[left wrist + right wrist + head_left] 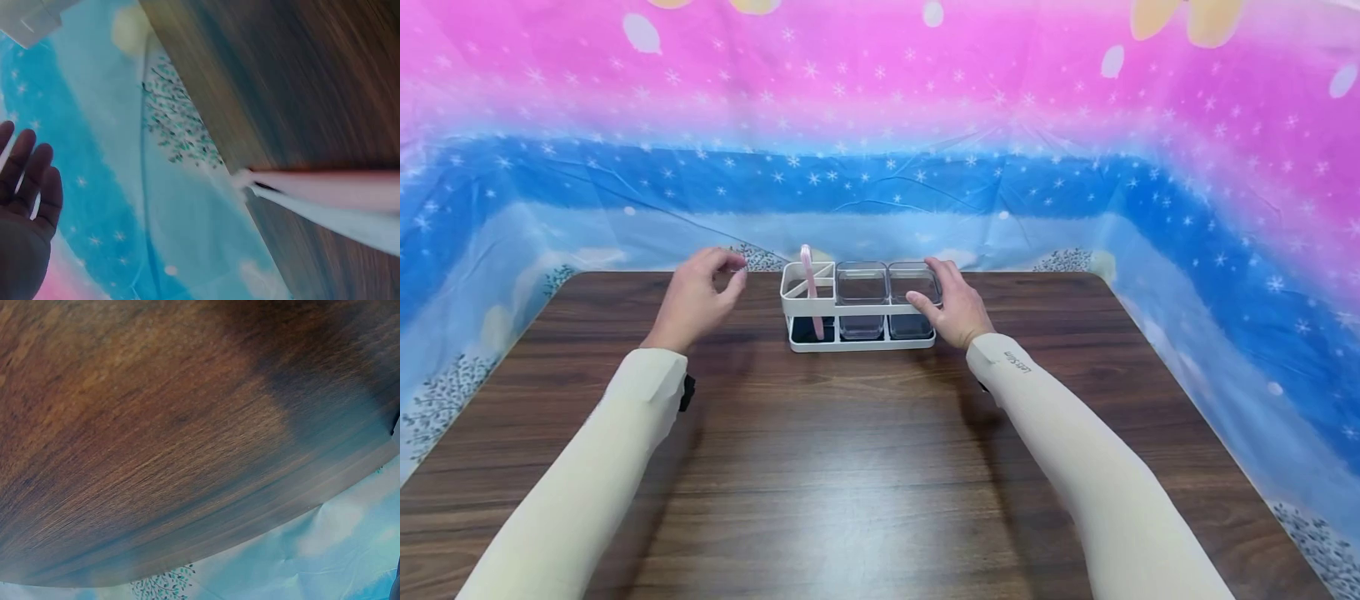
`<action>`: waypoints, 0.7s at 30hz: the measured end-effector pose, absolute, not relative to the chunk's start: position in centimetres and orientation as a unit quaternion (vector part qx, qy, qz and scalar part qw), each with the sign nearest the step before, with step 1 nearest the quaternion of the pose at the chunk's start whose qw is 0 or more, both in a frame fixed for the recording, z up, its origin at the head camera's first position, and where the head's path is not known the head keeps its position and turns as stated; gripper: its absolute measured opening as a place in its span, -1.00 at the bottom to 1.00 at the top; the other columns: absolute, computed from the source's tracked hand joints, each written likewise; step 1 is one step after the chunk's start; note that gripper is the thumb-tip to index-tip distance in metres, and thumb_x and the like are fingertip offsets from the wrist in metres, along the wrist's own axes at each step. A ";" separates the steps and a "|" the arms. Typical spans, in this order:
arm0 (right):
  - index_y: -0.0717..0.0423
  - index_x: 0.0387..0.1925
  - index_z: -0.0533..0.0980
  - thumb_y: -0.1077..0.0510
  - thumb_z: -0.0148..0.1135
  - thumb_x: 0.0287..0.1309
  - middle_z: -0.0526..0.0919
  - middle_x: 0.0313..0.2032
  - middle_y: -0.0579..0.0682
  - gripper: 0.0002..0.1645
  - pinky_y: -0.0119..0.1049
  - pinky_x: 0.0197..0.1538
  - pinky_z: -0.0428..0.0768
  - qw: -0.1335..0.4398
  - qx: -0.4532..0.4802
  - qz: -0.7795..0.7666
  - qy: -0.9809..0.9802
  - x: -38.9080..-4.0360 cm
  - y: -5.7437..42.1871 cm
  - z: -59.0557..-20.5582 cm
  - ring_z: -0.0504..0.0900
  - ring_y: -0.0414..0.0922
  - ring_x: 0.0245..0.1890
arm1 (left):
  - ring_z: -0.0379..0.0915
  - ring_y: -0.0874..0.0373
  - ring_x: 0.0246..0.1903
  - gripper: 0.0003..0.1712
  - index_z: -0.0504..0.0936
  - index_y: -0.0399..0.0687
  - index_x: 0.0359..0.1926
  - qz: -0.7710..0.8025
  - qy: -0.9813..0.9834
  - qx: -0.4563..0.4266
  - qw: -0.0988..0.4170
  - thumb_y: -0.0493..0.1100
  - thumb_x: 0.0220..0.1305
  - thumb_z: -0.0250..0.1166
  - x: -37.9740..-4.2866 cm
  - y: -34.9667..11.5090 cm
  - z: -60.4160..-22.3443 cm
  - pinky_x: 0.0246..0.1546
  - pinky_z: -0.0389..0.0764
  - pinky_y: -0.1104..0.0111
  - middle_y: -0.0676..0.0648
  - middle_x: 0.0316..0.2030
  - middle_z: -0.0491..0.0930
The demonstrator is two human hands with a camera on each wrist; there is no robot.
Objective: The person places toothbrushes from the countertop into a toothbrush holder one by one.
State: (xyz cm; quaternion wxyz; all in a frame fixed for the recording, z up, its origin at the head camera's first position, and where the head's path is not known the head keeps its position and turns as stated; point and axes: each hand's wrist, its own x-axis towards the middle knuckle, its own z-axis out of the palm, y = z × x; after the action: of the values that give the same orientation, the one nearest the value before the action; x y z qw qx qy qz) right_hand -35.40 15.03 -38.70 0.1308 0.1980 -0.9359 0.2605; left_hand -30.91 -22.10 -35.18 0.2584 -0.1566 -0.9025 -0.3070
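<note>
A white two-tier holder [863, 310] stands near the far side of the table. Two clear cups sit in it, the middle cup [861, 283] and the right cup [904, 282]. In its divided left section leans a slim pink stick [812, 287]. My right hand [958, 304] grips the holder's right end, thumb across the front by the right cup, fingers behind. To the left of the holder, my left hand [696, 296] is raised, loosely bent and holding nothing. The left wrist view shows loose fingers [28, 172] and a blurred pink and white long thing [337, 194].
The dark wooden table [850, 467] ends just behind the holder. A pink and blue patterned cloth [880, 183] hangs around its back and sides. Mostly tabletop [156, 437] fills the right wrist view.
</note>
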 end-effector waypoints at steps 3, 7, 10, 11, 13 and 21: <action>-0.05 0.41 0.09 -0.37 -0.02 0.23 0.27 0.27 0.04 -0.14 -0.01 0.16 0.34 0.130 0.197 0.259 -0.937 -35.3 15.0 -38.7 0.42 0.07 0.13 | 0.40 -0.10 -0.20 -0.80 0.57 -0.28 -0.15 -0.290 -0.913 -0.131 0.254 -0.24 0.30 0.14 -30.9 -23.2 -35.4 -0.15 0.39 0.05 -0.21 -0.23 0.52; -0.05 0.41 0.09 -0.37 -0.02 0.23 0.27 0.27 0.04 -0.14 -0.01 0.16 0.34 0.130 0.198 0.259 -0.936 -35.3 15.0 -38.7 0.42 0.07 0.13 | 0.39 -0.12 -0.23 -0.81 0.55 -0.31 -0.16 -0.275 -0.930 -0.085 0.228 -0.28 0.30 0.10 -30.6 -24.8 -35.8 -0.20 0.39 0.02 -0.25 -0.24 0.50; -0.05 0.41 0.09 -0.36 -0.02 0.24 0.27 0.27 0.04 -0.14 0.00 0.16 0.33 0.130 0.198 0.260 -0.936 -35.3 15.0 -38.7 0.41 0.07 0.14 | 0.39 -0.17 -0.23 -0.78 0.53 -0.33 -0.13 -0.261 -0.944 -0.044 0.195 -0.28 0.30 0.05 -30.2 -26.0 -36.3 -0.22 0.39 -0.02 -0.30 -0.23 0.49; -0.05 0.41 0.09 -0.36 -0.02 0.24 0.27 0.27 0.04 -0.14 0.00 0.16 0.33 0.129 0.198 0.261 -0.936 -35.3 15.0 -38.7 0.41 0.07 0.14 | 0.40 -0.18 -0.24 -0.76 0.53 -0.35 -0.12 -0.253 -0.950 -0.028 0.183 -0.26 0.30 0.05 -30.0 -26.4 -36.4 -0.23 0.39 -0.03 -0.31 -0.23 0.50; -0.05 0.41 0.09 -0.36 -0.02 0.24 0.27 0.27 0.04 -0.14 0.00 0.17 0.33 0.128 0.197 0.261 -0.936 -35.4 15.0 -38.7 0.41 0.07 0.14 | 0.42 -0.21 -0.25 -0.73 0.51 -0.37 -0.10 -0.241 -0.958 0.004 0.153 -0.24 0.30 0.04 -29.7 -27.0 -36.7 -0.24 0.39 -0.05 -0.34 -0.22 0.51; -0.01 0.40 0.10 -0.36 0.00 0.23 0.28 0.25 0.05 -0.13 0.01 0.15 0.35 0.129 0.200 0.265 -0.934 -35.4 15.0 -38.7 0.43 0.08 0.10 | 0.44 -0.20 -0.32 -0.66 0.49 -0.45 -0.09 -0.201 -0.977 0.068 0.025 -0.22 0.25 0.09 -28.7 -29.0 -37.5 -0.34 0.43 0.01 -0.41 -0.21 0.50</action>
State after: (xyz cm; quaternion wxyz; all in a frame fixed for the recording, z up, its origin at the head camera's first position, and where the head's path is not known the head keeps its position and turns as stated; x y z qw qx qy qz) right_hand -35.35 15.00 -38.69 0.1292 0.1998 -0.9345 0.2647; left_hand -28.74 -29.03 -37.48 0.0245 0.0680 -0.9769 -0.2009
